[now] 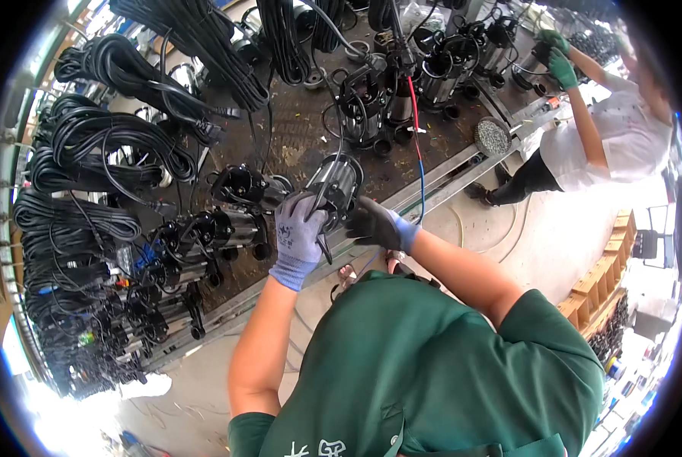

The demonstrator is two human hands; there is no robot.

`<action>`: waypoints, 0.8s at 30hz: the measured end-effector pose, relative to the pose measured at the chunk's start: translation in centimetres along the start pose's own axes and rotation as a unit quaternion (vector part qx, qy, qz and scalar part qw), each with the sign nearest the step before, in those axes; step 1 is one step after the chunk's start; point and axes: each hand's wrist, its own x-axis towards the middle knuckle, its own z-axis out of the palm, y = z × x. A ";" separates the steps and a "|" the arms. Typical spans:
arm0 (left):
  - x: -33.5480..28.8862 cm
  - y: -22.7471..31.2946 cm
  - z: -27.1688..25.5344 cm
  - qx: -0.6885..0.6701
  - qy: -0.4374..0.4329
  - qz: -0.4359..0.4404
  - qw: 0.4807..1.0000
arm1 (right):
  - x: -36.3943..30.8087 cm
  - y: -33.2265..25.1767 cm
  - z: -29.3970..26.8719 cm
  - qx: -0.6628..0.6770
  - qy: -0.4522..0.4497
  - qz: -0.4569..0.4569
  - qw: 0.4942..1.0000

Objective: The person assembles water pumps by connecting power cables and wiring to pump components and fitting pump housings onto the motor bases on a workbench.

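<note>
The blue-grey-gloved left hand (299, 228) is touching a silver-and-black cylindrical metal unit (339, 177) at the brown counter's (289, 145) edge, the dark-gloved right hand (374, 222) lying alongside; whether either's fingers are clamping cannot be told. This unit is seemingly awaiting completion.

Your table (288, 148) looks dim; glare whites out detail beyond its near left corner, and you see straight edges bend toward the view's dark rim.
</note>
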 end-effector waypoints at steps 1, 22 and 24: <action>-0.1 -0.5 0.3 -0.007 0.004 0.008 1.000 | 0.4 -1.4 1.6 0.124 -0.069 0.026 0.990; -13.3 -4.3 4.9 -0.011 -0.046 0.116 0.992 | -7.6 6.2 6.5 0.234 -0.026 -0.560 0.794; -11.1 -3.4 8.3 -0.031 -0.015 0.140 0.990 | -7.5 7.6 2.3 -0.011 0.191 -0.622 0.760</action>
